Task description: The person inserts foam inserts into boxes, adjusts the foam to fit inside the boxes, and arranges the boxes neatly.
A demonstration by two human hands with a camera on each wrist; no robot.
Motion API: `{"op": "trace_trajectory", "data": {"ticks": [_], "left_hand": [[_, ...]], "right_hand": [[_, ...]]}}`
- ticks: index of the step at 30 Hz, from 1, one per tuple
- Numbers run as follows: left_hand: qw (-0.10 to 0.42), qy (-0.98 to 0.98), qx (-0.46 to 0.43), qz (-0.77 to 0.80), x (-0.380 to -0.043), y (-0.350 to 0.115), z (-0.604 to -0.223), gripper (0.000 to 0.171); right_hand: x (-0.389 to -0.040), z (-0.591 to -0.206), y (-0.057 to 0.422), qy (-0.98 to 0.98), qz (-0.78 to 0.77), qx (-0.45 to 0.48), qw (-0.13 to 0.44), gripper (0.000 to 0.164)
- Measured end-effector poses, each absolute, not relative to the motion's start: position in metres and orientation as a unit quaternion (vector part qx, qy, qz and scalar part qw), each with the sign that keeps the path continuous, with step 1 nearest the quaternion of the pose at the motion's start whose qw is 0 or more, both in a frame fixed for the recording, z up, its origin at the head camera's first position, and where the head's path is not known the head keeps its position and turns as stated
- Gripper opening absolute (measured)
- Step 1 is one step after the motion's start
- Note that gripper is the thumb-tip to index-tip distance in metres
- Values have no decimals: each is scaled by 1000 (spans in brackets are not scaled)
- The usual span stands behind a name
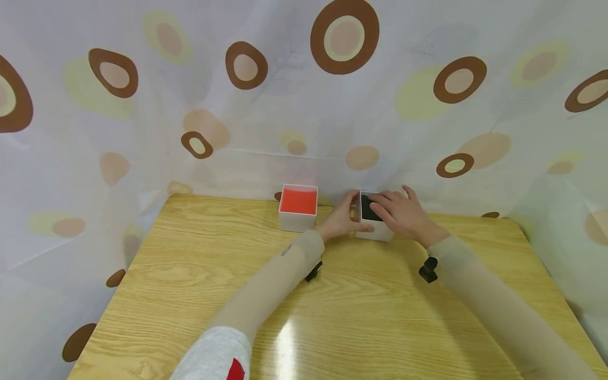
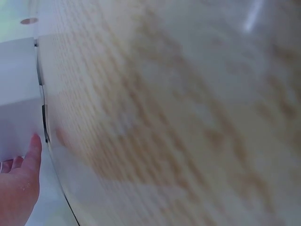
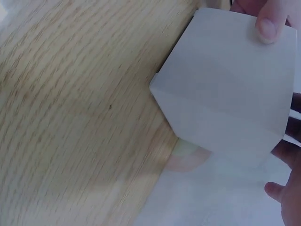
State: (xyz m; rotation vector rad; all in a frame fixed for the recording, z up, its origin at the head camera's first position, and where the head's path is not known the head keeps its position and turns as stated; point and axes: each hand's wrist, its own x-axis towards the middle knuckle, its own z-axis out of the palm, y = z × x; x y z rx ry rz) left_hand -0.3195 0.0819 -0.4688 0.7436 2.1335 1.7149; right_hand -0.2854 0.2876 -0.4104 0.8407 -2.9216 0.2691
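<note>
A white square box (image 1: 377,232) with a black top surface or inside (image 1: 367,212) stands near the back edge of the table, right of centre. My left hand (image 1: 343,219) grips it from the left side, thumb (image 3: 268,29) on its front face. From the right, my right hand (image 1: 404,215) reaches over the rim, its fingers extended across the black area. In the right wrist view the box's white sides show large, with the right fingertips partly hidden behind the rim.
A second white box (image 1: 296,222), bright red at the top, stands left of my left hand. Both are on a wooden table (image 1: 214,264). A white curtain (image 1: 285,116) with brown and yellow spots hangs right behind the table edge.
</note>
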Motion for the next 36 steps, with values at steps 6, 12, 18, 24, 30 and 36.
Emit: {"op": "trace_trajectory", "data": {"ticks": [6,12,18,24,30,36], "left_hand": [[154,746,260,593,-320,81,-469,94],[147,754,257,586,-318,81,-468,94],[146,763,253,576,-317,81,-468,98],[153,768,242,573,-316,80,-469,103],[139,763,250,580,-317,80,-469,99],[151,762,251,578,-317,81,-469,100]], "right_hand": [[-290,-407,280,-942,168,289,11,65],[-291,-405,275,-949,175,262,4,77],[-291,-408,286,-952,131,257,106,55],[-291,-411,296,-950,97,271,120,54],[-292,-404,296,-954,125,265,68,60],[-291,-406,297,-952,145,269,19,61]]}}
